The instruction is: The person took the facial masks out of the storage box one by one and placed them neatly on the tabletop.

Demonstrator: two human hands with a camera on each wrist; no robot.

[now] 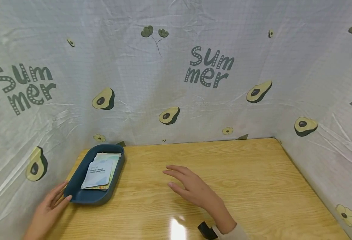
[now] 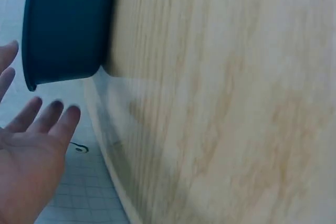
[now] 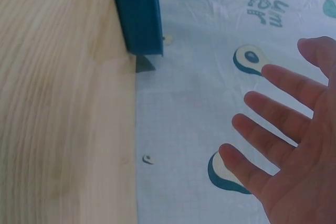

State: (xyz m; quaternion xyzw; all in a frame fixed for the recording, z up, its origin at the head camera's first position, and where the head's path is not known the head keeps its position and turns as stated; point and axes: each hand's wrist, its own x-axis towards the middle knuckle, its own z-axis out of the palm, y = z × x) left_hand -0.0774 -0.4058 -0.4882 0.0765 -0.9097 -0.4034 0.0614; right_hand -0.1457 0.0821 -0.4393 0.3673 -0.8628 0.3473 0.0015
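Note:
A dark blue tray (image 1: 87,202) stands at the left of the wooden table. In it lies a small stack of flat packets (image 1: 99,173), the top one pale blue with printed text. My left hand (image 1: 50,206) is at the tray's near left corner, thumb and fingers spread; in the left wrist view, a small gap shows between that hand (image 2: 31,156) and the tray wall (image 2: 68,30). Over the middle of the table, my right hand (image 1: 192,186) hovers with its fingers extended and holds nothing. From the right wrist, that hand (image 3: 294,145) appears spread, apart from the tray (image 3: 139,14).
Wooden table (image 1: 224,173) stretches to the right of the tray. A white cloth (image 1: 140,73) with avocado and lettering prints hangs behind and along both sides. A dark band (image 1: 207,230) sits at the right wrist.

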